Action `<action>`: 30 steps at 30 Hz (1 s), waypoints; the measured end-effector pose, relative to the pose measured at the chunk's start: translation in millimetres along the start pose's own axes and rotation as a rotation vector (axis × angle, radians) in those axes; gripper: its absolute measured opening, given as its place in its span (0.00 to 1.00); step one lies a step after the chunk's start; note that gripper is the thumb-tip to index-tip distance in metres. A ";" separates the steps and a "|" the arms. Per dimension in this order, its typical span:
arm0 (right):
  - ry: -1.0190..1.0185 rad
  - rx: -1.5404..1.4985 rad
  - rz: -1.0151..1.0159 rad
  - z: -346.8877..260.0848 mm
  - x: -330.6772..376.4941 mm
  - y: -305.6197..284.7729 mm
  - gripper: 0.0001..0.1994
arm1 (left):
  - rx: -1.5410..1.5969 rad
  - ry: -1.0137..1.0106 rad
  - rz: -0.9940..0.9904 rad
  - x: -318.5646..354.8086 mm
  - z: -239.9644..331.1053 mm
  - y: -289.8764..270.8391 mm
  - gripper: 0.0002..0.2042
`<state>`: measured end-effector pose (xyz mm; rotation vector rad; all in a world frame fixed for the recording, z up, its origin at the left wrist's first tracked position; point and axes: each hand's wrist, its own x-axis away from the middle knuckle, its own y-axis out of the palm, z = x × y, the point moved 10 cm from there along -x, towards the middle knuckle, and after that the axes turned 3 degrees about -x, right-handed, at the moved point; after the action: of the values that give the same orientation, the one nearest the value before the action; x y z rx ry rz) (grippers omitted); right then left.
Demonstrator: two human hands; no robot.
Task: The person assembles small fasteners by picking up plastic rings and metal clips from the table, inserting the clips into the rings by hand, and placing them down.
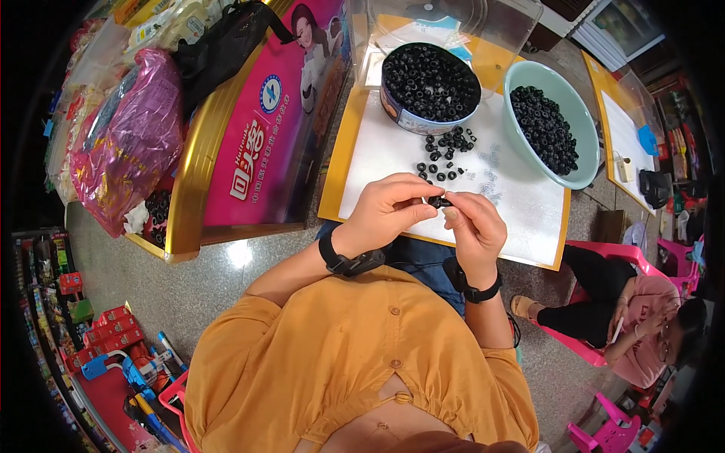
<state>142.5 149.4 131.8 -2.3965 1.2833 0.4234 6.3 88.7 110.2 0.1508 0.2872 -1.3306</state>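
Take the round tin (414, 121), full of black rings, as your mark: well to its left you have the shiny purple bag (132, 147), and between that bag and the tin stands the pink counter (283, 158) with gold edging. Your left hand (384, 214) reaches in on the near side of the tin, a little to its left, thumb and forefinger brought together on a small black piece (436, 201). That piece sits out from the tin toward your body, beyond the loose black rings (455, 140) scattered just beside the tin on the white sheet (532, 223). Its longer way looks to run sideways, from one hand toward the other, but your fingertips cover much of it, so you cannot be sure, nor tell whether it is one piece or two. Your right hand (477, 232), also on the tin's near side but slightly to its right, pinches from the opposite side; neither hand is nearer, as the piece lies between both grips. Right of the tin stands the pale green bowl (530, 73), heaped with more rings, and well beyond, nearer your side than the tin, a person (646, 325) sits.
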 end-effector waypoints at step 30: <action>0.445 -0.861 -0.119 45.0 10.6 25.6 0.11 | -0.065 0.088 -0.148 -3.6 19.0 1.0 0.14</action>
<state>123.0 150.0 82.7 -3.4259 1.2816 0.4941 8.8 87.1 129.4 0.1351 0.4222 -1.4613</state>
